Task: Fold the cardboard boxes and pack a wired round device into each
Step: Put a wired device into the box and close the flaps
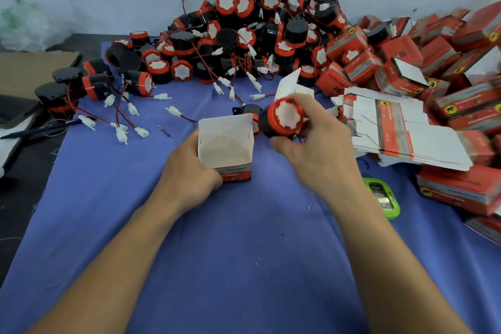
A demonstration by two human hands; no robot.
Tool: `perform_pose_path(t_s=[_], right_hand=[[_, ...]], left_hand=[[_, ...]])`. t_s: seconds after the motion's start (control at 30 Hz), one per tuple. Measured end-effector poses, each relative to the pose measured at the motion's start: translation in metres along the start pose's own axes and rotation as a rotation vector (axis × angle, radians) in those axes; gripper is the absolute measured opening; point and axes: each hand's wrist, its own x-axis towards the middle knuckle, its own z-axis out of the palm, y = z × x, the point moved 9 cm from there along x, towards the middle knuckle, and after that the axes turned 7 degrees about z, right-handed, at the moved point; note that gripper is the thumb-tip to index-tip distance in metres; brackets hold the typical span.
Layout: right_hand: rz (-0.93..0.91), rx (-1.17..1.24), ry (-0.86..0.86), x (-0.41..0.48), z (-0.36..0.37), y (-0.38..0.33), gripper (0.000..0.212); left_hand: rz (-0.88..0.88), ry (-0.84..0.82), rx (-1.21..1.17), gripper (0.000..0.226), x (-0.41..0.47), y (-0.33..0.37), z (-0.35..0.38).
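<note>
My left hand [191,168] grips a folded red-and-white cardboard box [226,148] that stands upright on the blue cloth with its top open and its white inside showing. Just right of the box, my right hand [311,141] holds a black round device [284,118] with a red rim and white face, tilted toward me above the cloth. A thin wire hangs under that device between my fingers. Another flat white box flap [288,84] sticks up behind my right hand.
A big heap of wired round devices [244,35] fills the back of the blue cloth [244,252]. Packed red boxes [423,62] pile up at the right, with a stack of flat unfolded boxes [406,133] before them. A green-cased device [382,196] lies right of my wrist.
</note>
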Motion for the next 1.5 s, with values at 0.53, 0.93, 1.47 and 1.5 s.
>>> perform_pose_path(t_s=[0.53, 0.93, 1.47, 1.5], right_hand=[[-0.372, -0.723, -0.131, -0.051, 0.080, -0.082, 0.040], [-0.237, -0.580, 0.110, -0.026, 0.043, -0.055, 0.017], [-0.189, -0.766, -0.283, -0.038, 0.066, -0.051, 0.022], [-0.180, -0.740, -0.282, -0.036, 0.065, -0.050, 0.019]], left_hand=[[0.215, -0.095, 0.105, 0.041, 0.003, 0.009, 0.014], [0.062, -0.078, 0.039, 0.055, 0.000, 0.002, 0.010], [0.075, -0.082, -0.003, 0.062, -0.005, 0.006, 0.011], [0.077, -0.078, -0.003, 0.062, -0.005, 0.007, 0.011]])
